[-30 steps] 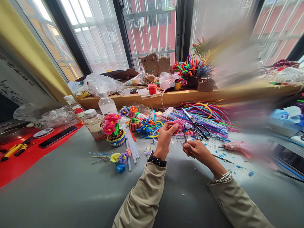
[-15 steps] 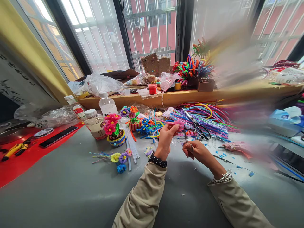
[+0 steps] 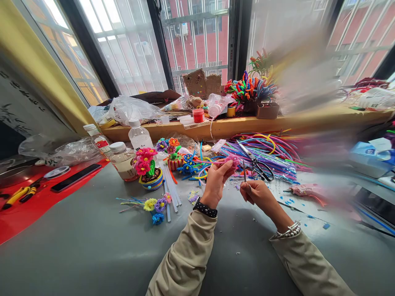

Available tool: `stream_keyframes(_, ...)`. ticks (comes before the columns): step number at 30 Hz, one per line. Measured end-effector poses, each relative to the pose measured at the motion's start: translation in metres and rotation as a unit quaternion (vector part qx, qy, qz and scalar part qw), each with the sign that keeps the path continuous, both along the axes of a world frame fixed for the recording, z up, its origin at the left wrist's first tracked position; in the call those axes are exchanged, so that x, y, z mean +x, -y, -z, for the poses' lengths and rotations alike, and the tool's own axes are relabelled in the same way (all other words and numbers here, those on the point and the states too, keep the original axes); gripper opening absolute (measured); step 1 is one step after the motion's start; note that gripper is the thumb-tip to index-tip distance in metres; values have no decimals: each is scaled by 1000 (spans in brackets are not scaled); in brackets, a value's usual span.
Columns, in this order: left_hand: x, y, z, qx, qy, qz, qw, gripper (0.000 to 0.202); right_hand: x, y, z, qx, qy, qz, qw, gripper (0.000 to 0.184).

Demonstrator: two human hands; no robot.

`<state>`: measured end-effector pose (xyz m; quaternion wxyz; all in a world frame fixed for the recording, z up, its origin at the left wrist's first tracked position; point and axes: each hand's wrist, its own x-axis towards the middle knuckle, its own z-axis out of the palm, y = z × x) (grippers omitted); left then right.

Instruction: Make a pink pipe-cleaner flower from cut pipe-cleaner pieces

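Observation:
My left hand [image 3: 217,183] is closed in a pinch on a pink pipe-cleaner flower [image 3: 233,161], whose stem runs out to the left past the fingers. In my right hand [image 3: 257,194] is a small pair of scissors [image 3: 245,172], gripped at the handles with the blades pointing up. The blades stand just right of the flower, a small gap apart from it. Behind my hands lie larger black-handled scissors [image 3: 257,164] on bundles of coloured pipe cleaners [image 3: 274,160].
A potted pink flower [image 3: 145,162], clear glue sticks [image 3: 173,189] and loose pipe-cleaner flowers [image 3: 159,204] are on the left. Bottles [image 3: 140,135] stand behind them. On the right lie a glue gun [image 3: 304,190] and blue scraps [image 3: 290,201]. A blurred patch covers the far right.
My right hand has moved slightly right, and the scissors have come away from the pink flower. My left hand and the flower have barely shifted.

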<state>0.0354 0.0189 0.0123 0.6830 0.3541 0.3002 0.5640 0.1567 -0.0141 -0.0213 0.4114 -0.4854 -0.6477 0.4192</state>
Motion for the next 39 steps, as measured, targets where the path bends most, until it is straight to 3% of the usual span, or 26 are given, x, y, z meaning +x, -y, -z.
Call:
stream_keyframes(6,1,1,3,21,0,38,999,26,-1,0,4,7,-27,-61,998,65)
stream_keyframes(13,2,3,3,21,-12,37,999,27,1,-1,4,40,18,-55,998,63)
stream_keyframes(29,3,2,2,32,-4,28,999,23,1,-2,4,26,19,-19,999,57)
stream_keyframes(36,3,2,2,40,-11,30,999,22,2,0,1,14,13,36,999,56)
stream_keyframes(39,2,2,1,34,-5,25,999,22,3,0,1,-3,8,14,1000,56)
